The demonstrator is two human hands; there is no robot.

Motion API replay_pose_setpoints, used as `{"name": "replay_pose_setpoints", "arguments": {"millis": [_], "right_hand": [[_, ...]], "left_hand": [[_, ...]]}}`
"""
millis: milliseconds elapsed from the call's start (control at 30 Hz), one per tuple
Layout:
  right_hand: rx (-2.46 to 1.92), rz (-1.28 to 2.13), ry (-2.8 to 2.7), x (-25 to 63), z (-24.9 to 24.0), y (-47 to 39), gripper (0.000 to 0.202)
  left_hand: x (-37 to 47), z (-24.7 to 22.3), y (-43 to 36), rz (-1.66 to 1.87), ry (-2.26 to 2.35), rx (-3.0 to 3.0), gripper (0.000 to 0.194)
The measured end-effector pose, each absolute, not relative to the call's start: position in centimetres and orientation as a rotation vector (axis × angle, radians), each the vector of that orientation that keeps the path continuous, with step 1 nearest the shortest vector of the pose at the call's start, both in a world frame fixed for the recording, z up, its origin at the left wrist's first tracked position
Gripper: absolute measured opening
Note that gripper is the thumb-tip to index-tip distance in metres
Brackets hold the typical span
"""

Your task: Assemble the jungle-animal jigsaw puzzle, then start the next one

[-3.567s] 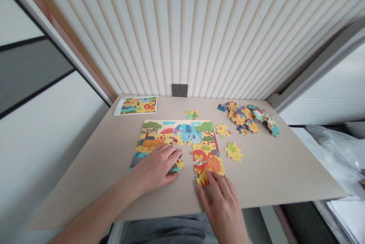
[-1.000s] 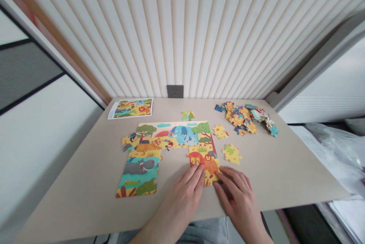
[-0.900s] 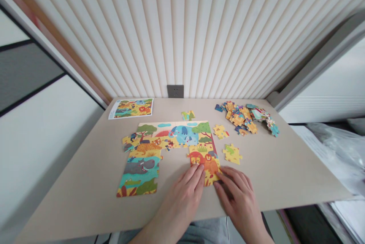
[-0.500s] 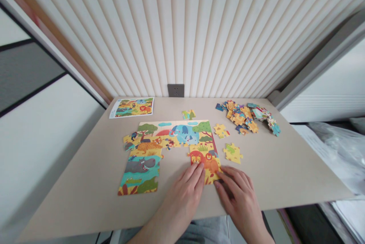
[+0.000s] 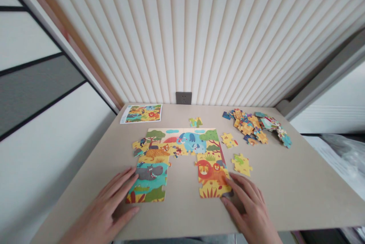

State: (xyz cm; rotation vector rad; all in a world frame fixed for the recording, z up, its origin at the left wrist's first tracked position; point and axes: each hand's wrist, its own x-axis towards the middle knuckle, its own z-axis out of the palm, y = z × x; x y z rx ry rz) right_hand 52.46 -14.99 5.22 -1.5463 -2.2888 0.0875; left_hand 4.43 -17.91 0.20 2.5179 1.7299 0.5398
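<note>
A partly joined animal jigsaw puzzle lies flat on the table, with elephants along the top, a hippo at lower left and lions at lower right. Between those two lower arms the tabletop shows through. My left hand is open, fingertips at the left edge beside the hippo. At the lower right corner rests my right hand, open, its fingers touching the edge by the lions. Loose pieces lie around it: a green-and-yellow one above, a yellow one and a crocodile piece to the right.
A reference picture sheet lies at the back left of the table. Heaped puzzle pieces sit at the back right, beside more stacked pieces. A pleated white wall with a dark socket stands behind.
My left hand has moved from the lion section across to the puzzle's left edge. My right hand stays at the lower right corner. The camera view has shifted slightly.
</note>
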Motion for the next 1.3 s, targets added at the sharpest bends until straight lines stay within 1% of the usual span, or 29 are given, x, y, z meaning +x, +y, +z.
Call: {"name": "replay_pose_setpoints", "arguments": {"millis": [133,267,700,1033,1300], "right_hand": [[-1.504,0.066,-2.332,52.6,5.1,-14.6,0.054],[-1.489,0.054,-2.344,52.8,5.2,-14.3,0.054],[-1.518,0.072,-2.302,52.9,5.1,-13.0,0.048],[-1.58,0.094,-2.308,52.5,5.3,-12.0,0.046],[-1.576,0.048,-2.313,51.4,5.6,-12.5,0.039]], "left_hand": [[5.6,-0.4,-17.7,0.658,1.748,2.468,0.072],[6.0,-0.5,-17.6,0.707,1.773,2.428,0.066],[7.1,0.0,-16.4,0.628,1.826,2.398,0.06],[7.6,-0.4,-15.5,0.748,1.847,2.369,0.062],[7.3,-1.2,-15.8,0.704,1.842,2.38,0.067]]}}
